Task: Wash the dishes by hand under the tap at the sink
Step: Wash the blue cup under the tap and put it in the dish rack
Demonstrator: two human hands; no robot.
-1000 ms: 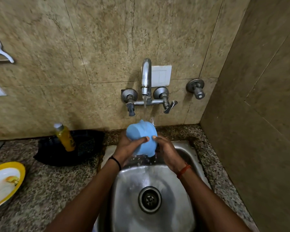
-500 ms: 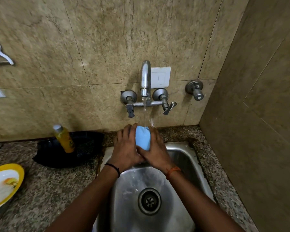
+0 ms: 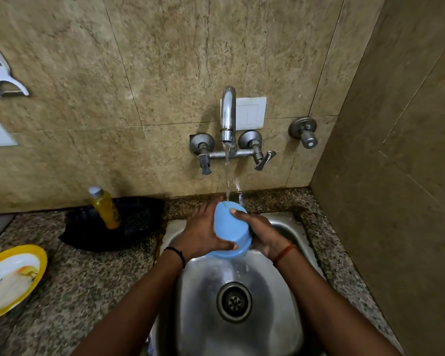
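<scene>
Head view looks straight down on a steel sink (image 3: pixel 288 317) set in a speckled granite counter (image 3: pixel 88 283), with the wall tap (image 3: pixel 228 116) running a thin stream onto a blue plastic bowl (image 3: pixel 230 231). The bowl is held over the back of the basin, bottom turned up toward the water and mouth tipped down, so water runs off its lower rim toward the drain (image 3: pixel 233 302). The left hand (image 3: pixel 203 233) wraps its side, thumb curled under the rim; the right hand (image 3: pixel 261 233) grasps the other side, a fingertip pressed on the upturned base. This looks like the rinsing step on the bowl's outside. Next I'd expect it to be turned mouth-up so the inside gets the stream, which calls for a firm hold, since wet plastic is slippery. A yellow-rimmed plate (image 3: pixel 13 278) with food residue sits well off to the left on the counter, seemingly unwashed, near a yellow bottle (image 3: pixel 106 206) standing against a black tray (image 3: pixel 136 224).
</scene>
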